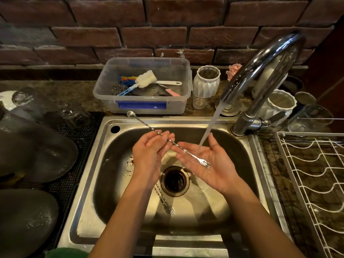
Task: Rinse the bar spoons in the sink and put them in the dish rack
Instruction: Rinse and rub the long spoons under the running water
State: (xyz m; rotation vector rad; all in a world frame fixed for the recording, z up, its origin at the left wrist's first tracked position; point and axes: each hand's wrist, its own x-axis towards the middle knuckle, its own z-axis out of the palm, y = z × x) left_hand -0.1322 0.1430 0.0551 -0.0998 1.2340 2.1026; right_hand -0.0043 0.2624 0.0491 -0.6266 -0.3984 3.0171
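Observation:
A long twisted bar spoon (141, 124) lies across both my palms over the steel sink (104, 138). Its bowl end sticks out past the sink's back rim and its fork end rests in my right hand (210, 164). My left hand (150, 151) is cupped, its fingers lightly curled around the spoon's stem. Water from the chrome tap (260, 71) falls onto my flat, palm-up right hand. A second bar spoon (163, 202) lies on the sink floor beside the drain (175, 180), partly under my left forearm. The white wire dish rack (312, 175) stands to the right.
A clear plastic tub (143, 107) with brushes and scourers sits behind the sink. White ribbed jars (205, 81) and glasses stand near the tap. Upturned glassware (37, 146) rests on a black mat to the left. A brick wall runs along the back.

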